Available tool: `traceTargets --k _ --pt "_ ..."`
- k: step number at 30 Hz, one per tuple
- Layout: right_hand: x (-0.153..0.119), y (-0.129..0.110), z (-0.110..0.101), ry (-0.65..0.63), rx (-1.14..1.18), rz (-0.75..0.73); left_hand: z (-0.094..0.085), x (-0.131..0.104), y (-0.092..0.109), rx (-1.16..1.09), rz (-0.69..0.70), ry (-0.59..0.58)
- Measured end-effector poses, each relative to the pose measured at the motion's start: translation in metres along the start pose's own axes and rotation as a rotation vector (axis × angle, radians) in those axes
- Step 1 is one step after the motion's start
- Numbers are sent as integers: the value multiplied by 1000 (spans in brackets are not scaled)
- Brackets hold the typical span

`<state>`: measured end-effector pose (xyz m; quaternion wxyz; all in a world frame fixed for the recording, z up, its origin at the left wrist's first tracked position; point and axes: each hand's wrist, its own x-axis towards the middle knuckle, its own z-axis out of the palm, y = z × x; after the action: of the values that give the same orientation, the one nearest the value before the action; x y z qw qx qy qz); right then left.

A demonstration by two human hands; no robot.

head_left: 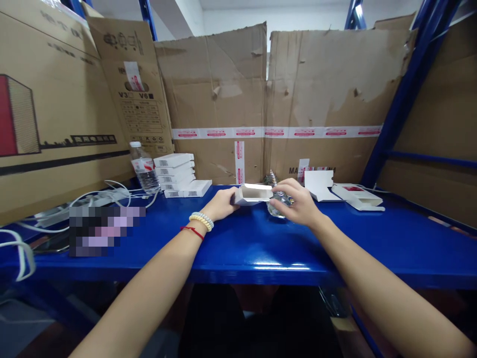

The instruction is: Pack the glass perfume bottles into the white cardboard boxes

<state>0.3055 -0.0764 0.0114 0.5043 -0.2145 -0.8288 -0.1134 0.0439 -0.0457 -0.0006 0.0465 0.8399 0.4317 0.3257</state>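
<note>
A small white cardboard box [255,201] is held up off the blue tabletop, its open end facing me and its inside looking bare. My left hand [224,203] grips it by the left end. At the right end, the thumb and fingers of my right hand [296,201] close on the box's edge by a flap. Just behind and below my right hand lie shiny, clear or silvery things [276,211], partly hidden, whose kind I cannot make out.
Several closed white boxes [175,171] are stacked left of centre beside a water bottle [143,166]. An opened white box [318,186] and another with red inside [357,196] lie at right. White cables [122,191] run along the left. Cardboard sheets [216,99] wall the back.
</note>
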Motion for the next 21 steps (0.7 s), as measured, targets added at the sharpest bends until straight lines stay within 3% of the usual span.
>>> traceTargets --k 7,21 --pt "-2 3 16 -40 -80 -126 0 0 13 34 -63 -30" --pt "-5 7 23 -22 -45 52 -6 -1 15 6 -50 18"
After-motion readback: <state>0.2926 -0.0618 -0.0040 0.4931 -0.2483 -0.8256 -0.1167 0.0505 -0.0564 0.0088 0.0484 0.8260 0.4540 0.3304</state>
